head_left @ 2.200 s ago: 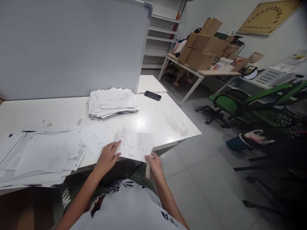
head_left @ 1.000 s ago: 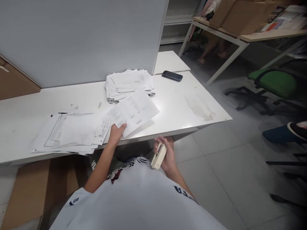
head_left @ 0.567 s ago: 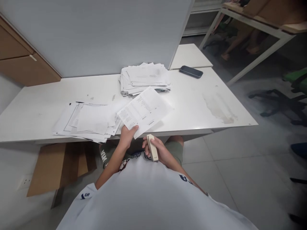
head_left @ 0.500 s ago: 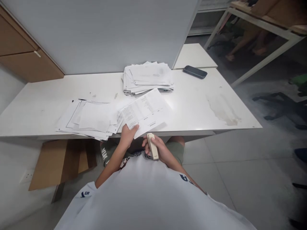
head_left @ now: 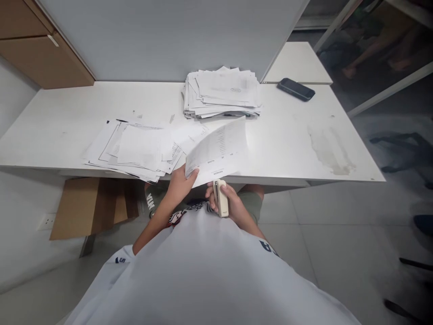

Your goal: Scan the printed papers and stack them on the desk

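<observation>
My left hand point(head_left: 181, 184) pinches the near left corner of a printed sheet of paper point(head_left: 219, 151), which bends upward along its left side over the table's front edge. A cream stapler point(head_left: 221, 198) is gripped in my right hand point(head_left: 232, 201), its jaw end pointing at the sheet's near edge. The stapler's jaws stand a little apart, and the sheet seems to lie just beyond them. To the left, a spread pile of papers point(head_left: 138, 146) rests by the front edge. A taller stack of papers point(head_left: 223, 92) sits behind the held sheet.
A dark phone point(head_left: 296, 89) lies at the back right of the white table point(head_left: 277, 149). A grey panel point(head_left: 176, 36) rises behind it. Cardboard boxes stand at the back left, and an open cardboard box point(head_left: 77, 207) is below the table. Another person's legs show at the upper right.
The sheet in my left hand has tilted and curled upward. The stapler has turned slightly and now shows its gap. My view has shifted, so the table appears higher.
</observation>
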The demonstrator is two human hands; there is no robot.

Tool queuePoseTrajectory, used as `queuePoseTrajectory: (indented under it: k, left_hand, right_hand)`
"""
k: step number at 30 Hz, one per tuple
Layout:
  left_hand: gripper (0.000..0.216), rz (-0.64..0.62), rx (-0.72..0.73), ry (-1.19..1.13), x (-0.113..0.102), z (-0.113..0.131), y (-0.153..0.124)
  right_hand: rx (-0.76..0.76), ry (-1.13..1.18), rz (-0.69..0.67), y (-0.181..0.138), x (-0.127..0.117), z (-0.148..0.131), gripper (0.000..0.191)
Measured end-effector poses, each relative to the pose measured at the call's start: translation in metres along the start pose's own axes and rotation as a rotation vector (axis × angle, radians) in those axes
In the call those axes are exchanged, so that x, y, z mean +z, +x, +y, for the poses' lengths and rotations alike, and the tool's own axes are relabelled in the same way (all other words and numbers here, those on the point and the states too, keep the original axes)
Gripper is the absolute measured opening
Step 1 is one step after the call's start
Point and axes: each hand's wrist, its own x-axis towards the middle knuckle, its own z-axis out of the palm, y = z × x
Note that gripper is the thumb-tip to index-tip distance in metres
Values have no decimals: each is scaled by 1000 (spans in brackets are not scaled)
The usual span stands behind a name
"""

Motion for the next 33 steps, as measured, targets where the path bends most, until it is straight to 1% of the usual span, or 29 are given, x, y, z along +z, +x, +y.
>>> queuePoseTrajectory:
  k: [2,4,6,8,11,14,17,19,20,21,23,24,26,28,30,32,33]
  left_hand:
    - [32,-60,-4,-31,0,1,-2]
    - [34,-165,-18,-101,0,1,-4]
    - [38,-254,-28,-174,2,0,-5]
    - [40,-312,-32,-238,5,0,-6]
    - [40,-354,-36,-273,12,-1,-6]
    - [41,-360,-27,-277,20,0,-3]
    - [41,-410,-2,-248,28,3,13]
    - [39,-408,23,-175,30,6,40]
    - [39,-370,34,-142,30,8,59]
    - [40,-309,41,-126,29,11,83]
    - [44,-183,59,-133,26,22,139]
    - [47,-149,74,-139,24,31,169]
    - [52,-148,119,-114,20,51,225]
    - [53,-171,155,-36,18,71,269]
    - [52,-149,165,53,18,83,298]
    - [57,-96,159,144,18,89,314]
    - [62,-60,149,186,18,91,319]
  right_hand:
    - [26,-60,-14,-1,0,-1,46]
    - [39,-107,-22,-2,1,-1,50]
    - [17,-122,12,-2,1,1,51]
    - [-9,-143,57,-3,2,3,51]
    - [-84,-167,113,-3,1,9,47]
    - [-175,-155,182,-1,-1,11,42]
    - [-207,-117,230,4,-4,9,42]
    - [-229,-28,236,8,-7,7,39]
    - [-241,26,233,9,-9,7,38]
    - [-251,77,230,10,-11,6,38]
    - [-257,149,229,11,-16,7,40]
    - [-256,168,237,11,-18,8,40]
    - [-249,202,273,13,-24,10,40]
    - [-253,232,317,14,-30,12,39]
    - [-274,246,355,15,-36,12,39]
    - [-299,241,391,13,-42,12,39]
    - [-311,234,412,11,-45,12,39]
